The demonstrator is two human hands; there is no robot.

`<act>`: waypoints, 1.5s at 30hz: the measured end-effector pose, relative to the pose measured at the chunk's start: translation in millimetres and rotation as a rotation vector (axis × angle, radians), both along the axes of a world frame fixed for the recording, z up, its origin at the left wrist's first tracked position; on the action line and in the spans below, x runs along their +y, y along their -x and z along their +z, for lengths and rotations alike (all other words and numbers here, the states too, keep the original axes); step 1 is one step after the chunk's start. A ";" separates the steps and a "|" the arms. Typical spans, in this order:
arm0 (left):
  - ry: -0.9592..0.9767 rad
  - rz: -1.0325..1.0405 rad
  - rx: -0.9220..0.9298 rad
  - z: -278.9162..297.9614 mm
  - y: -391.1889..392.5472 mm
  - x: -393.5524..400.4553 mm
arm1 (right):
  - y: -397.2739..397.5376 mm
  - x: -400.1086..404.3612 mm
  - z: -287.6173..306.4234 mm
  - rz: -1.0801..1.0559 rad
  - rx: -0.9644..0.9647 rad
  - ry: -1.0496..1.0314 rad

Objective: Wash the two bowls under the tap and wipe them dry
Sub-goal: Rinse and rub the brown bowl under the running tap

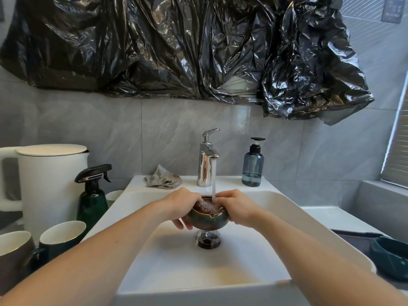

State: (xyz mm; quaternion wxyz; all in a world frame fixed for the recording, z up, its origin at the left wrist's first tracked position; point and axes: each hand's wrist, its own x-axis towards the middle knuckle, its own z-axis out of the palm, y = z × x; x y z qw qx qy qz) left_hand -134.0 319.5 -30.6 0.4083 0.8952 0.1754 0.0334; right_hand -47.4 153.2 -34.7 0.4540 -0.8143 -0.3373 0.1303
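A small dark green glazed bowl with a brown inside is held over the white sink, right under the running stream from the chrome tap. Water froths inside it. My left hand grips the bowl's left side, fingers curled beneath it. My right hand grips the right rim, fingertips at the inside edge by the stream. A second dark green bowl sits on the counter at the far right. A crumpled grey cloth lies on the sink's back ledge, left of the tap.
On the left counter stand a white kettle, a green spray bottle and several mugs. A blue-grey soap pump bottle stands right of the tap. The dark drain plug sits below the bowl. Black plastic sheeting covers the wall above.
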 end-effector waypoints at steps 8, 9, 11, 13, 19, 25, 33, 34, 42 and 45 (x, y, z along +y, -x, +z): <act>0.069 0.009 -0.046 1.9 2.8 -0.1 | -9.2 -2.9 -2.5 -0.059 0.003 0.042; 0.083 0.010 -0.049 1.7 2.8 0.2 | -9.8 -3.5 -2.7 -0.056 0.027 0.052; 0.093 0.012 -0.055 1.1 2.8 0.5 | -8.5 -4.8 -2.5 -0.034 0.093 0.082; 0.069 0.006 -0.047 -0.4 2.7 0.6 | -7.8 -5.0 -3.5 -0.013 0.137 0.128; 0.023 -0.008 -0.050 -5.1 -0.6 0.6 | -11.0 -4.0 -9.1 -0.019 0.094 0.271; 0.050 -0.001 -0.197 -7.6 -4.5 -2.6 | -10.3 -2.7 -7.6 -0.038 0.031 0.303; -0.279 -0.078 -0.365 -5.2 2.0 -10.4 | -11.9 -5.6 -4.5 -0.086 -0.125 0.206; -0.363 -0.083 -0.373 -5.1 2.8 -10.0 | -12.3 -5.8 -4.5 -0.090 -0.131 0.205; -0.615 -0.095 -0.404 -5.7 4.0 -13.3 | -16.1 -5.5 -5.9 -0.097 -0.199 0.131; -0.584 -0.077 -0.423 -6.8 0.3 -11.7 | -17.7 -5.4 -6.5 -0.118 -0.229 0.114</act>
